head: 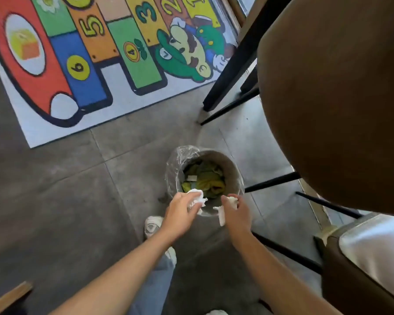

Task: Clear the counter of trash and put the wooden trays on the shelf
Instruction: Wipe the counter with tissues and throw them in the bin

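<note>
A small round trash bin (233, 171) with a clear plastic liner stands on the grey tiled floor below me, holding green and yellow waste. My left hand (180, 215) is over its near rim, fingers closed on a crumpled white tissue (197, 196). My right hand (236, 212) hovers beside it at the rim, gripping another crumpled white tissue (222, 214) that hangs down from the fingers. No wooden trays and no counter top are in view.
A brown bar stool (337, 98) with black legs looms at the right, close to the bin. A colourful hopscotch floor mat (77, 64) lies at the far left. My white shoe (151, 226) and jeans show below the hands. A white surface (378, 251) sits at the right edge.
</note>
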